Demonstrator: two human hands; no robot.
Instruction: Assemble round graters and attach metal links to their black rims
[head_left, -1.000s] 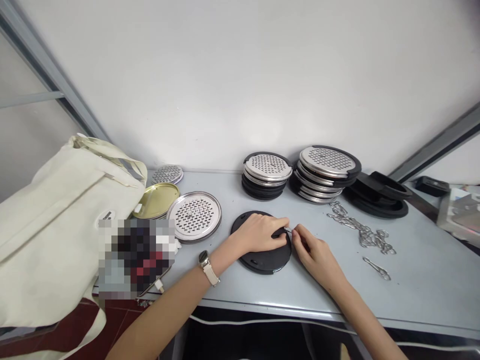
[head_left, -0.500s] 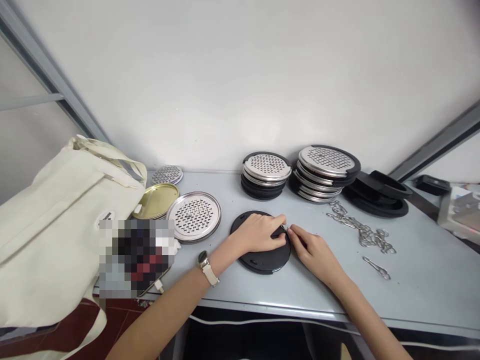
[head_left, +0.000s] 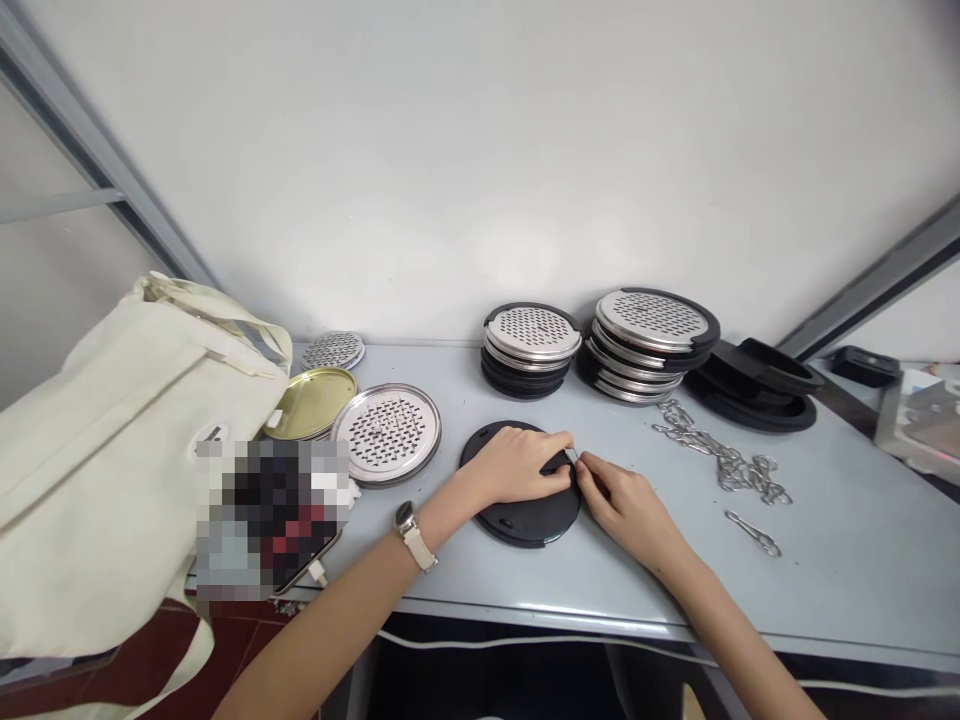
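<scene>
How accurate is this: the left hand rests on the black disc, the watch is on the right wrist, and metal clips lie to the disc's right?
The side is wrong: the head view shows the watch on the left wrist. The left hand does rest on the black disc, with metal clips to the disc's right.

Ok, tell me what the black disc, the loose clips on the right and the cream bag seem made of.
Black disc: probably plastic, smooth and slightly glossy; light glints along its edge.
Clips: metal wire, perhaps steel, given their bright silvery shine.
Bag: matt cloth, likely canvas, judging by its soft folds and seams.
</scene>
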